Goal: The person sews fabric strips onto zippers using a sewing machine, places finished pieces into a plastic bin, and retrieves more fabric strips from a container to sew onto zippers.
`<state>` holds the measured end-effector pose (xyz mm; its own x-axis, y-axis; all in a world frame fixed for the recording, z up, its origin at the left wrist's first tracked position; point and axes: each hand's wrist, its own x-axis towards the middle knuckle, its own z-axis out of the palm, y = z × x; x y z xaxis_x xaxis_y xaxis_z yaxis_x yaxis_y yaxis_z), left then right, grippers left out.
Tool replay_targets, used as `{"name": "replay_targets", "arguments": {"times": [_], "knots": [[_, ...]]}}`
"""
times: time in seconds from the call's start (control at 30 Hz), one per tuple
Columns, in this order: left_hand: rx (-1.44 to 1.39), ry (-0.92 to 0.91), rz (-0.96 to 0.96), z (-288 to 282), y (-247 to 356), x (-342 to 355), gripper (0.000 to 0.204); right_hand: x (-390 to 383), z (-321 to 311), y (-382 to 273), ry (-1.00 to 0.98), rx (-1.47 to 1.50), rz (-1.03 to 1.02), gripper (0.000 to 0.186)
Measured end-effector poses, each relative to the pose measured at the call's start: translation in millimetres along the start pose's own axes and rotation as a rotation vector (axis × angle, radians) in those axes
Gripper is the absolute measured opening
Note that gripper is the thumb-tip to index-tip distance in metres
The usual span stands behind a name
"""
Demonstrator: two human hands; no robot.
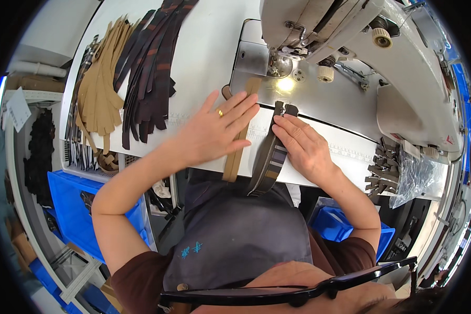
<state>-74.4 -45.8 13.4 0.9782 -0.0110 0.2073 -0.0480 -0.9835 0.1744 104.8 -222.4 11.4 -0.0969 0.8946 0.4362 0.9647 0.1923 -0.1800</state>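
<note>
My left hand (217, 123) lies flat with its fingers apart over a tan fabric strip (233, 163). The strip runs from the sewing machine's plate to the table's front edge, and its middle is partly covered by my fingers. My right hand (304, 147) has its fingers close together on the upper end of a dark zipper (266, 156), and its thumb is hidden. Metal parts show at the zipper's top end. Striped fabric lies along the zipper's right side, and its lower end curves over the table edge toward my apron.
The sewing machine (350, 39) stands at the upper right, its lamp shining on the metal plate (319, 99). Tan strips (100, 86) and dark striped strips (150, 73) lie at the left. Small dark pieces (383, 175) and a clear plastic bag (416, 178) sit at the right. A blue bin (73, 209) stands lower left.
</note>
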Motion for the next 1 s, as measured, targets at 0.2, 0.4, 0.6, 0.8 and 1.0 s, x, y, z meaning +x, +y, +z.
{"name": "replay_targets", "arguments": {"times": [0.2, 0.4, 0.6, 0.8, 1.0], "knots": [[0.147, 0.13, -0.021, 15.9, -4.8, 6.8, 0.056, 19.2, -17.9, 18.4, -0.023, -0.138, -0.054, 0.037], [0.144, 0.228, -0.059, 15.3, -27.4, 45.6, 0.047, 22.3, -4.0, 37.6, 0.043, -0.108, 0.004, 0.04], [0.083, 0.217, -0.034, 14.5, -30.3, 57.2, 0.043, 21.5, -2.8, 38.0, 0.082, -0.07, 0.036, 0.041], [0.106, 0.267, -0.029, 14.0, -33.6, 63.5, 0.036, 15.3, -8.9, 34.8, 0.02, -0.092, 0.126, 0.045], [0.035, 0.287, -0.082, 18.7, -30.9, 63.2, 0.036, 28.4, -8.0, 31.3, 0.161, 0.138, 0.187, 0.039]]}}
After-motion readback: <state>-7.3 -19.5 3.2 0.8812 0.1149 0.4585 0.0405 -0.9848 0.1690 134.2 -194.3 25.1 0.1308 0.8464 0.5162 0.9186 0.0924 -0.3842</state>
